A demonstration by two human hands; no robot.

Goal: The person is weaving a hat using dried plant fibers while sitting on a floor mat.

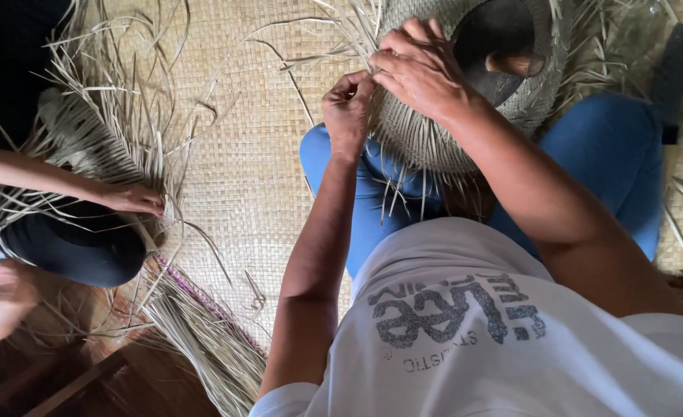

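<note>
Both hands, the left hand (348, 108) pinched shut on loose straw strands and the right hand (417, 68) gripping the rim, work a half-woven straw hat (465, 116) resting on the person's lap, its opening tilted up and away.

A half-woven, pale straw hat (434, 131) with loose strands, resting tilted on the lap.
</note>
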